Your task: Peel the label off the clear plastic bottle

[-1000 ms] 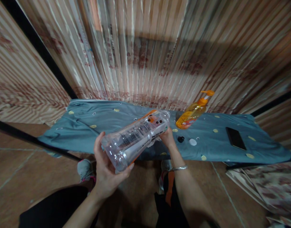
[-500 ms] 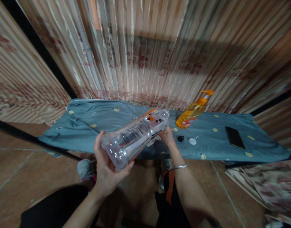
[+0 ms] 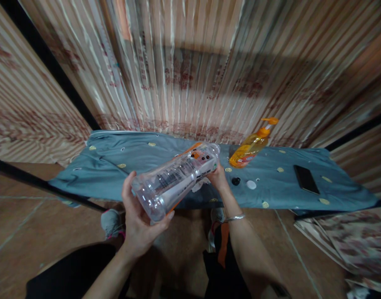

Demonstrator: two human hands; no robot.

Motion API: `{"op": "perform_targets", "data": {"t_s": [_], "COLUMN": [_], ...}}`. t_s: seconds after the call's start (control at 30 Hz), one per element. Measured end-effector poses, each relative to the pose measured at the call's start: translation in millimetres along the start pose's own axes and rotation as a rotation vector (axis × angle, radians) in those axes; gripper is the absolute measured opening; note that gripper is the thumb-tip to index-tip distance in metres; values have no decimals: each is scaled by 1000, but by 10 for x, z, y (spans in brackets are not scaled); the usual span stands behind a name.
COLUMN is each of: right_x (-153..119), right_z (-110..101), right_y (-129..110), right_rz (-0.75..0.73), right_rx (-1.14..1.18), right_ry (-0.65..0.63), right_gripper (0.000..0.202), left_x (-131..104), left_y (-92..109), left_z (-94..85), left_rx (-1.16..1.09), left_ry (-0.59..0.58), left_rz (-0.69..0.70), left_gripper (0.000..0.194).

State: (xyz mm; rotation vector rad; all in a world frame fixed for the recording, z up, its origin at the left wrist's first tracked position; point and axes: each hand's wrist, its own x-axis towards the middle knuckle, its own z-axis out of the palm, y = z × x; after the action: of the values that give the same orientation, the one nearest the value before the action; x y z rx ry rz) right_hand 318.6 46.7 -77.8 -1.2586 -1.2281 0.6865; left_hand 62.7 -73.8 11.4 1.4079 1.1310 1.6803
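While in both hands (image 3: 142,230) (image 3: 218,178), clear bottle (image 3: 176,180); amber liquid (image 3: 238,156) in dispenser (image 3: 255,143).

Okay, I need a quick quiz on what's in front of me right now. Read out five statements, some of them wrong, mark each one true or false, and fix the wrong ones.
1. The left hand holds the clear bottle at its base end. True.
2. Only one hand touches the clear bottle. False: the right hand holds it too, near the neck end.
3. The orange pump bottle stands on the blue-green cloth. True.
4. The right wrist is bare. False: a silver bracelet circles it.
5. The black phone lies to the right of the white disc. True.
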Motion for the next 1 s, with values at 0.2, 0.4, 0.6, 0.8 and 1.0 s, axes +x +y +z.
{"op": "perform_targets", "data": {"t_s": [0.2, 0.4, 0.6, 0.8, 1.0], "right_x": [8, -7, -12, 13, 14], "right_z": [3, 1, -11, -24, -14], "right_y": [42, 17, -34, 18, 70], "right_rz": [-8, 1, 7, -11, 25], "right_rx": [27, 15, -10, -12, 62], "right_ry": [-9, 0, 5, -11, -9], "right_gripper": [69, 68, 60, 62, 74], "left_x": [36, 44, 33, 31, 13], "left_y": [55, 66, 46, 51, 42], "left_z": [-1, -14, -9, -16, -17], "left_rx": [42, 72, 33, 19, 33], "left_ry": [16, 10, 11, 0, 12], "left_rz": [-8, 13, 10, -1, -33], "left_gripper": [104, 105, 102, 102, 106]}}
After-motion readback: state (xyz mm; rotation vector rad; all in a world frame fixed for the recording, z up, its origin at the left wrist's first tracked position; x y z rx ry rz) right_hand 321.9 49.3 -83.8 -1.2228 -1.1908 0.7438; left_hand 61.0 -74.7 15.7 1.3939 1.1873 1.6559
